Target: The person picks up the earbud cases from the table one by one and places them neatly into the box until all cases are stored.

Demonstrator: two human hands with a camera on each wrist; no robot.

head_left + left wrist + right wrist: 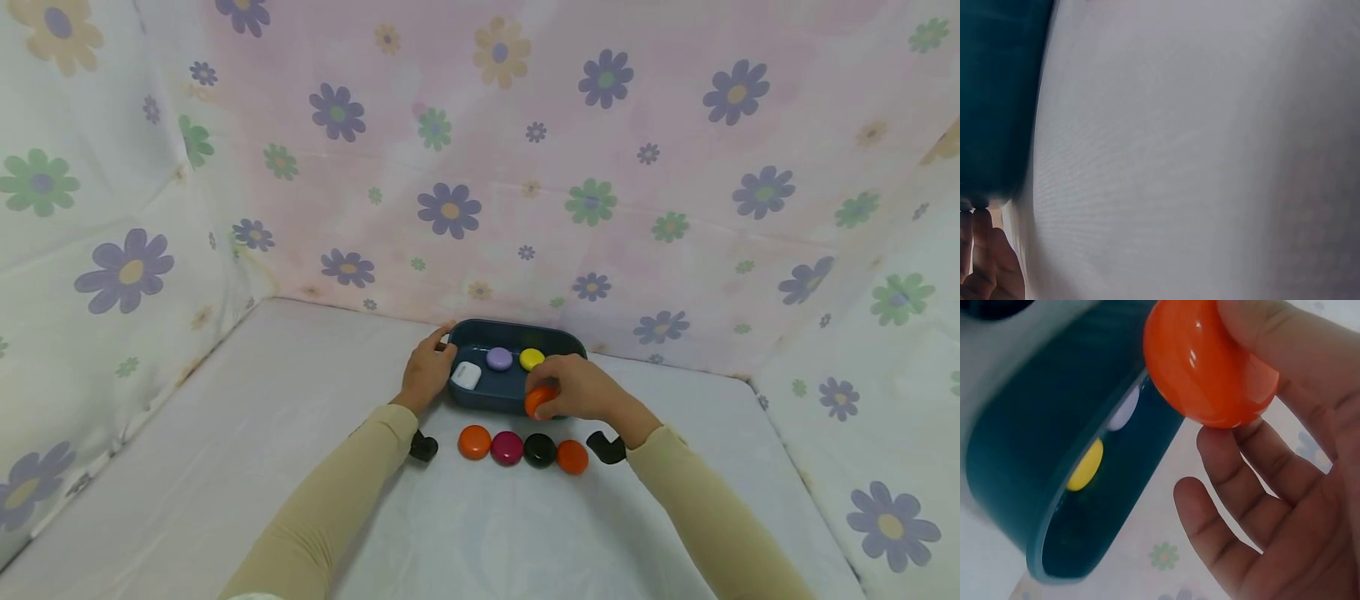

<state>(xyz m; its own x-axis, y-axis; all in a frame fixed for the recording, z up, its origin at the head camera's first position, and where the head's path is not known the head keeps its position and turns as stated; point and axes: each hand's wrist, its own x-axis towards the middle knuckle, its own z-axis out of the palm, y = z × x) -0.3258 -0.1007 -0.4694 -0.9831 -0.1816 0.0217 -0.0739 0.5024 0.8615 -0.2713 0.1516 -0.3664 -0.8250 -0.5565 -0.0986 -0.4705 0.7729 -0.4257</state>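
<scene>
A dark teal tray (517, 331) stands near the back of the table. My left hand (429, 368) holds its left end, with the thumb at the rim; in the left wrist view, fingertips touch the outer wall. Above the tray's front right edge, my right hand (573, 387) pinches a glossy orange disc (1204, 362) between thumb and fingers. Inside the tray lie a white rounded square piece (467, 376), a lilac disc (499, 359) and a yellow disc (532, 359). Part of the tray's right side is hidden behind my right hand.
Before the tray, a row holds an orange disc (475, 442), a magenta disc (507, 448), a black disc (540, 451) and a red-orange disc (572, 457). Black curved pieces (606, 447) lie at either end, partly behind my arms. Flowered cloth walls (525, 167) enclose the table.
</scene>
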